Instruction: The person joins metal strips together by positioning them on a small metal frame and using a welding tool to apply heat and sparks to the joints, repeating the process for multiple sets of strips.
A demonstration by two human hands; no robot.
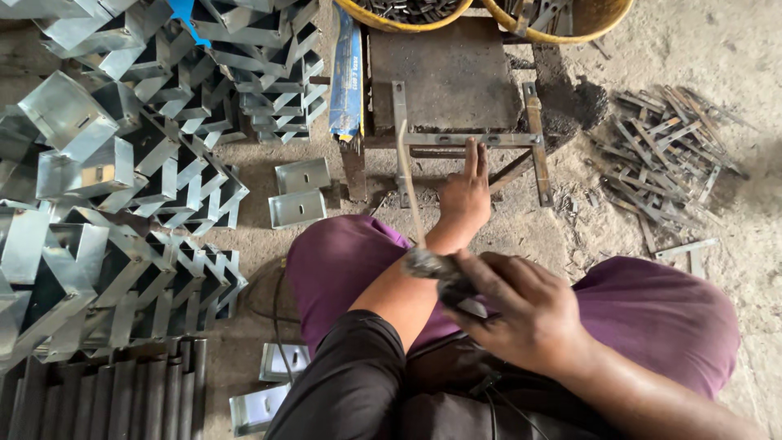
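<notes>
A thin welding rod stands tilted in a dark holder, its tip at the grey metal frame lying on the workbench's front edge.

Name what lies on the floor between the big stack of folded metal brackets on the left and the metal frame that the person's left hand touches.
In the head view, two flat grey metal plates lie on the bare floor between the bracket stack and the frame under the left hand.
</notes>
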